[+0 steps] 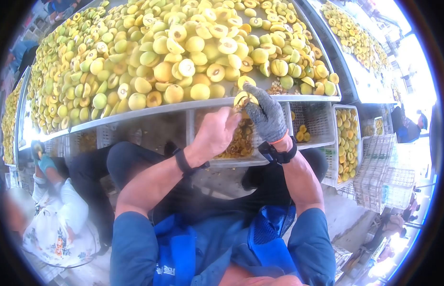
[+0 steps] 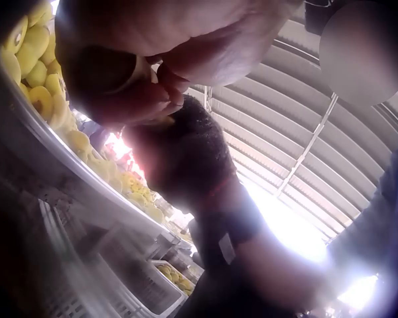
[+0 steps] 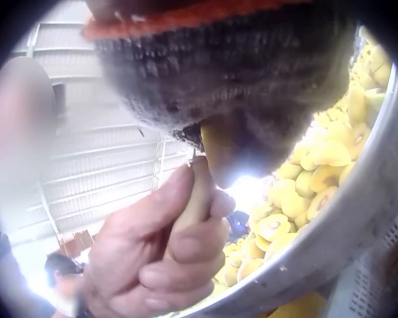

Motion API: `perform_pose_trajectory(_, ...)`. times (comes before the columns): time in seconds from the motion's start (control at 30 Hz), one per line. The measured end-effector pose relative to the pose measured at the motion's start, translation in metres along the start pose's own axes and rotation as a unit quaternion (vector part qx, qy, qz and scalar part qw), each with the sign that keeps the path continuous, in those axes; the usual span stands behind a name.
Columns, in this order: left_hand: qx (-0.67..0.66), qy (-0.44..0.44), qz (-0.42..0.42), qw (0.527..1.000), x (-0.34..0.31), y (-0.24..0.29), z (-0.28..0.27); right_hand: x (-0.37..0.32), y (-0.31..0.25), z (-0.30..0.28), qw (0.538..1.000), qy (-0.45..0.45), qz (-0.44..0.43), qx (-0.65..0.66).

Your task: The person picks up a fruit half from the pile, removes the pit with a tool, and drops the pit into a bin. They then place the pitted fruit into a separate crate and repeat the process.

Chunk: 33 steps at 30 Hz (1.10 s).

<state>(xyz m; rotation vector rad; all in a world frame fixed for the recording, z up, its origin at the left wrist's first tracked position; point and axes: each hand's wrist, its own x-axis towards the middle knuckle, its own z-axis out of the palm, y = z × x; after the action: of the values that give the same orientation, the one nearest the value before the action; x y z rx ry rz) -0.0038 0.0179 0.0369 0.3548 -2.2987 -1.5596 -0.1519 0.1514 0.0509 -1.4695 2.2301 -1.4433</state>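
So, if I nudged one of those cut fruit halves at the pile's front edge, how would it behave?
A cut half would probably rock or roll on its rounded back. Its bare flesh could feel slippery. Crowded by other fruit, it might drag neighbours along.

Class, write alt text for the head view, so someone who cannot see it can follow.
A gloved right hand holds cut yellow fruit close to the curled, bare left hand, at the edge of a table heaped with green and yellow fruit, many halved. Crates stand below.
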Motion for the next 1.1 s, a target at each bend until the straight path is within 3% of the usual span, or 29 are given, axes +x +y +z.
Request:
perform_pose_trajectory(0.1, -0.028, -0.010, -0.004, 1.000, -0.003, 0.006, 0.005, -0.004, -0.001, 0.003, 0.998, 0.030, -0.060, -0.019)
perform_pose_trajectory(0.17, -0.049, -0.028, -0.021, 0.998, -0.006, 0.007, 0.008, -0.008, -0.007, -0.001, 0.997, 0.009, -0.045, -0.064)
perform_pose_trajectory(0.3, -0.207, -0.122, -0.183, 0.953, -0.008, 0.031, -0.002, -0.010, -0.016, -0.009, 0.987, -0.009, -0.087, -0.133)
perform_pose_trajectory(0.4, -0.309, -0.166, -0.256, 0.901, -0.009, 0.045, -0.010, -0.013, -0.006, -0.008, 0.989, 0.030, -0.127, -0.063)
perform_pose_trajectory(0.47, -0.345, -0.182, -0.276, 0.879, -0.008, 0.049, -0.012, -0.013, -0.003, -0.007, 0.995, 0.031, -0.076, 0.061)
perform_pose_trajectory(0.5, -0.338, -0.185, -0.271, 0.882, -0.008, 0.051, -0.013, -0.013, -0.003, -0.006, 0.991, 0.031, -0.050, 0.122)
perform_pose_trajectory(0.67, -0.264, -0.177, -0.216, 0.923, -0.008, 0.057, -0.012, -0.010, -0.019, -0.009, 0.978, 0.080, -0.168, -0.090)
perform_pose_trajectory(0.77, -0.190, -0.169, -0.141, 0.957, -0.010, 0.050, -0.008, -0.001, -0.023, -0.020, 0.969, 0.045, -0.225, -0.088)
perform_pose_trajectory(0.87, -0.139, -0.149, -0.061, 0.977, -0.015, 0.037, 0.001, 0.000, -0.015, -0.026, 0.976, -0.027, -0.212, -0.044)
perform_pose_trajectory(1.0, -0.167, -0.178, -0.120, 0.962, -0.016, 0.042, -0.001, 0.002, -0.010, -0.033, 0.981, -0.111, -0.161, -0.001)
perform_pose_trajectory(1.1, -0.208, -0.219, -0.195, 0.933, -0.010, 0.050, -0.012, 0.007, 0.001, -0.033, 0.975, -0.189, -0.064, 0.101)
